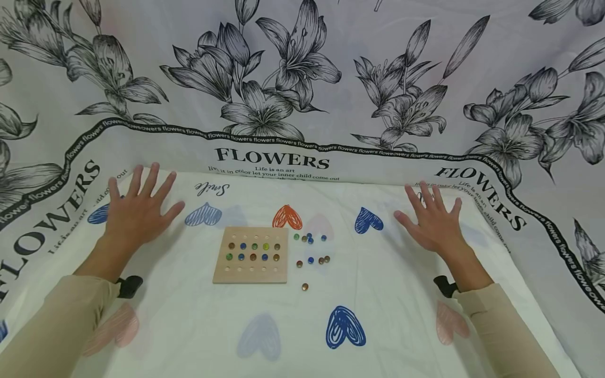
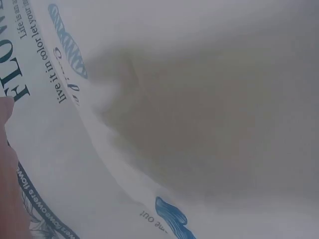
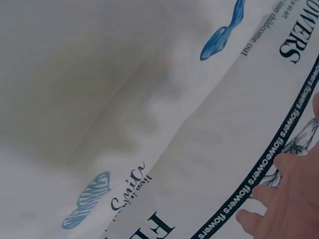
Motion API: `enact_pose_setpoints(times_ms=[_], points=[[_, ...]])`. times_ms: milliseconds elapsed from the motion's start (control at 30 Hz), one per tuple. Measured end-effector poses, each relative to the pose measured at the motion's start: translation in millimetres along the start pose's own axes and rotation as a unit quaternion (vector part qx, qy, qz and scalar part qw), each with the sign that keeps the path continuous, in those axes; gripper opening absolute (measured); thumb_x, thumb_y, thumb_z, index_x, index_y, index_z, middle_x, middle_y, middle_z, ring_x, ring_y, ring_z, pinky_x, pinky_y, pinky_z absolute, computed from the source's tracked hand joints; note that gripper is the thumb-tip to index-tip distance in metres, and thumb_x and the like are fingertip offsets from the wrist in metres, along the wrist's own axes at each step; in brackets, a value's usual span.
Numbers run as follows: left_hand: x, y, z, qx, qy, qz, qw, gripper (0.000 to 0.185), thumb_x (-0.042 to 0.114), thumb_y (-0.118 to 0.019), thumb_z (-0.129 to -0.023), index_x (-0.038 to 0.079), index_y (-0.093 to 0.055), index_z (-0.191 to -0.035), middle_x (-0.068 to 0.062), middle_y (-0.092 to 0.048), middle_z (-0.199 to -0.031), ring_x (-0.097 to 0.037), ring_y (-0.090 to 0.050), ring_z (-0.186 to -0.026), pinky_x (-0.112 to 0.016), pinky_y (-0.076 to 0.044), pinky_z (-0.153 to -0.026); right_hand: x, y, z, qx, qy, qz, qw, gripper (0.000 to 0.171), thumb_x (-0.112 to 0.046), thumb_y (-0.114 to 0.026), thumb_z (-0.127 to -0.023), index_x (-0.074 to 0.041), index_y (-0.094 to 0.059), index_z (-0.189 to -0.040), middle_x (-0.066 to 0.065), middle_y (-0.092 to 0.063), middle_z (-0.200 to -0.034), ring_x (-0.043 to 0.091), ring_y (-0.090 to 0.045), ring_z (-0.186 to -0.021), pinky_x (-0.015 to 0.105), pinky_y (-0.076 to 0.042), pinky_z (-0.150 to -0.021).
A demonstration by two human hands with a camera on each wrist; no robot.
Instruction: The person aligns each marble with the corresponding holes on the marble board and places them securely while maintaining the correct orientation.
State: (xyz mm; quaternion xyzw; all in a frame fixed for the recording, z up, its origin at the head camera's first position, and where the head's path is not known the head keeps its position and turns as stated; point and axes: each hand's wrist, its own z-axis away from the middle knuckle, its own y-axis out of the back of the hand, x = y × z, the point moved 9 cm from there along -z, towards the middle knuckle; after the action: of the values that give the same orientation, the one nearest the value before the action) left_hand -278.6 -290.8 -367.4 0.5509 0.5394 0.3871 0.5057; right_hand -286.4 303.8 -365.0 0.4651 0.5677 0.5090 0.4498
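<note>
My left hand [image 1: 137, 210] is spread with straight fingers over the far left of the table, holding nothing. Likewise spread, my right hand [image 1: 436, 223] is over the far right with nothing in its grasp. Between them lies a wooden board [image 1: 218, 276] with rows of small holes. Colored marbles fill its two middle rows, a yellow-green marble [image 1: 266, 247] among them; the outer rows are bare holes. Several loose marbles lie right of the board, including a green marble [image 1: 296, 237], a blue marble [image 1: 310, 260] and, nearest me, a brown marble [image 1: 304, 287].
A white cloth printed with hearts [image 1: 346, 328] covers the table. Behind it hangs a curtain with black line-drawn lilies [image 1: 262, 107] and the word FLOWERS. A black strap [image 1: 129, 287] is at the left wrist, and another black strap [image 1: 445, 286] at the right.
</note>
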Motion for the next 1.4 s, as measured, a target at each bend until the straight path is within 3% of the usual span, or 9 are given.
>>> enact_pose_setpoints(times_ms=[167, 500, 667, 900, 1000, 1400], points=[[12.4, -0.7, 4.1, -0.003, -0.030, 0.021, 0.9993, 0.077, 0.051, -0.047, -0.100, 0.019, -0.013, -0.161, -0.015, 0.004, -0.166, -0.042, 0.004, -0.150, -0.074, 0.007, -0.109, -14, -3, 0, -0.005, 0.034, -0.019, 0.999, 0.079, -0.065, -0.031, -0.100, -0.022, -0.007, -0.162, 0.013, -0.004, -0.167, 0.041, -0.003, -0.151, 0.077, 0.007, -0.107], [36.7, 1.2, 13.0, 0.006, -0.078, 0.015, 0.9968, 0.078, 0.052, -0.052, -0.097, 0.018, -0.022, -0.160, -0.014, -0.003, -0.167, -0.040, 0.002, -0.151, -0.072, 0.005, -0.111, -45, -13, 3, -0.016, 0.084, -0.026, 0.996, 0.075, -0.061, -0.035, -0.101, -0.025, -0.008, -0.162, 0.011, -0.009, -0.167, 0.039, -0.005, -0.152, 0.073, 0.006, -0.111], [48.6, -3.3, 21.9, 0.002, -0.112, 0.016, 0.9936, 0.077, 0.055, -0.054, -0.095, 0.019, -0.027, -0.158, -0.015, -0.009, -0.166, -0.041, -0.005, -0.151, -0.074, -0.001, -0.111, -66, -19, 7, -0.017, 0.114, -0.025, 0.993, 0.074, -0.059, -0.039, -0.101, -0.023, -0.015, -0.161, 0.011, -0.016, -0.166, 0.037, -0.009, -0.152, 0.073, 0.001, -0.111], [70.8, -17.2, 32.6, -0.042, -0.155, 0.059, 0.9853, 0.081, 0.062, -0.053, -0.094, 0.023, -0.026, -0.159, -0.014, -0.014, -0.166, -0.044, -0.015, -0.148, -0.076, -0.015, -0.108, -99, -22, 14, -0.027, 0.166, -0.076, 0.983, 0.069, -0.053, -0.043, -0.103, -0.022, -0.023, -0.160, 0.005, -0.025, -0.164, 0.030, -0.016, -0.152, 0.066, -0.007, -0.116], [76.7, -22.4, 35.7, -0.070, -0.158, 0.076, 0.9821, 0.082, 0.064, -0.051, -0.094, 0.023, -0.025, -0.159, -0.013, -0.014, -0.166, -0.045, -0.014, -0.149, -0.074, -0.013, -0.110, -111, -26, 16, -0.032, 0.184, -0.090, 0.978, 0.068, -0.053, -0.044, -0.103, -0.022, -0.023, -0.160, 0.003, -0.028, -0.163, 0.028, -0.020, -0.151, 0.064, -0.013, -0.116], [90.0, -34.5, 45.6, -0.085, -0.183, 0.097, 0.9745, 0.077, 0.063, -0.052, -0.095, 0.022, -0.032, -0.157, -0.014, -0.023, -0.164, -0.044, -0.018, -0.148, -0.071, -0.015, -0.111, -137, -36, 20, -0.057, 0.213, -0.153, 0.963, 0.063, -0.049, -0.050, -0.102, -0.016, -0.039, -0.154, 0.005, -0.043, -0.155, 0.030, -0.036, -0.144, 0.057, -0.026, -0.115]])
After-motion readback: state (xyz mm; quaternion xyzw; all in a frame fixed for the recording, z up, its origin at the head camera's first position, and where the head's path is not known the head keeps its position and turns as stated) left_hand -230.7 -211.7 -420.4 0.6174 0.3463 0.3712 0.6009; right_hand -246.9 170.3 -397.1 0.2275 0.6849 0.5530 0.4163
